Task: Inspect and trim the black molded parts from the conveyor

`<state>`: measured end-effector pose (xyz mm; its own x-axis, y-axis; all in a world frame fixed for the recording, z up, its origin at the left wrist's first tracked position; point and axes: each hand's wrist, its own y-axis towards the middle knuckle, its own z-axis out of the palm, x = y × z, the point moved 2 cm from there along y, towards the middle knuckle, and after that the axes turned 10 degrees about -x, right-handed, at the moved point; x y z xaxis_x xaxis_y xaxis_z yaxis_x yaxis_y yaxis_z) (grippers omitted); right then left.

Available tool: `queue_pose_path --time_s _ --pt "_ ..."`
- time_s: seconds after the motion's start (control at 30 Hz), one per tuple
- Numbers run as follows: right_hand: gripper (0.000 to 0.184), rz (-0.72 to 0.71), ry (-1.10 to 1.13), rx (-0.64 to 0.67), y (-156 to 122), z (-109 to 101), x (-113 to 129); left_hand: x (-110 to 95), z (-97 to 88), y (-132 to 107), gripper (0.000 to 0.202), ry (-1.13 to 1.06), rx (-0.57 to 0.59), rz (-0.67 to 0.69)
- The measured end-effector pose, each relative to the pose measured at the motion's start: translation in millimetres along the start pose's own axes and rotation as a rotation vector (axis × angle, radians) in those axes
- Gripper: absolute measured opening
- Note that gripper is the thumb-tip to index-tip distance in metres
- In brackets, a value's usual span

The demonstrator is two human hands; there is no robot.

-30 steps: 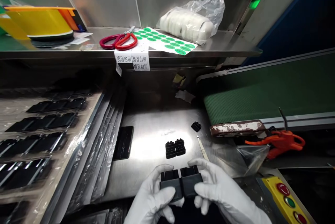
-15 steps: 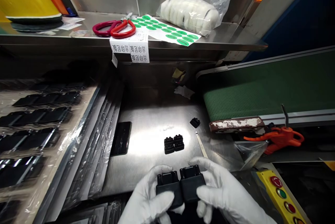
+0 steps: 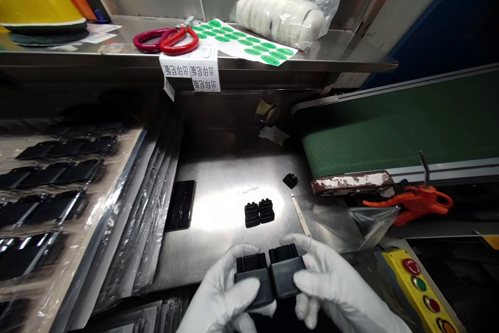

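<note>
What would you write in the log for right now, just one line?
left hand: holds black part | right hand: holds second black part | parts: side by side, touching | steel table: small black pieces

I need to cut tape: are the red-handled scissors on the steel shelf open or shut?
Shut: the red-handled scissors lie flat, handle loops together, blades closed.

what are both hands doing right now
Left hand: closed on the left black part.
Right hand: closed on the right black part.
</note>
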<state>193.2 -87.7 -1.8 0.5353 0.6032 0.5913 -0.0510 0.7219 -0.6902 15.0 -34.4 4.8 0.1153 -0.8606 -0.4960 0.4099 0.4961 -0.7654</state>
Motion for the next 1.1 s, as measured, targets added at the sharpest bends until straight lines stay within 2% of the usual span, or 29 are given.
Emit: queue_pose_path --time_s 0.1,0.2,0.23,0.3,0.4,0.47,0.6,0.73,0.87,0.97,1.03,1.1 --pt "0.06 -0.044 -0.012 0.001 11.4 -8.5 -10.6 8.0 -6.1 14.1 0.052 0.046 0.004 0.049" --pt "0.057 -0.183 -0.142 -0.063 41.7 -29.0 -39.4 27.0 -21.4 50.6 0.043 0.281 0.002 0.191" --pt "0.051 -0.247 -0.209 -0.124 55.1 -38.2 -51.8 34.8 -29.1 66.7 0.037 0.397 -0.032 0.274" --pt "0.043 -0.345 -0.279 -0.241 83.1 -57.1 -77.4 52.4 -46.6 100.1 0.027 0.496 -0.119 0.351" --pt "0.044 -0.422 -0.369 -0.333 118.8 -81.1 -107.6 75.3 -70.4 139.7 0.023 0.672 -0.238 0.485" --pt "0.047 -0.448 -0.463 -0.369 133.8 -93.3 -117.6 85.4 -82.3 155.4 0.024 0.825 -0.321 0.583" --pt "0.053 -0.507 -0.663 -0.446 148.9 -109.5 -119.6 93.2 -96.2 172.7 0.044 1.129 -0.507 0.754" --pt "0.07 -0.552 -0.829 -0.473 163.5 -115.1 -117.9 92.3 -93.0 189.6 0.068 1.34 -0.631 0.921" --pt "0.076 -0.534 -0.956 -0.464 180.3 -110.6 -114.9 89.9 -82.3 206.0 0.082 1.467 -0.661 1.015" --pt "0.076 -0.517 -0.974 -0.446 188.8 -98.5 -109.4 84.2 -82.2 209.1 0.081 1.519 -0.681 1.03" --pt "0.074 -0.511 -0.954 -0.452 188.1 -89.8 -104.6 78.0 -82.5 205.2 0.08 1.528 -0.686 1.033" --pt "0.066 -0.517 -0.919 -0.48 178.1 -87.3 -98.1 72.1 -73.5 201.1 0.076 1.492 -0.679 1.024"
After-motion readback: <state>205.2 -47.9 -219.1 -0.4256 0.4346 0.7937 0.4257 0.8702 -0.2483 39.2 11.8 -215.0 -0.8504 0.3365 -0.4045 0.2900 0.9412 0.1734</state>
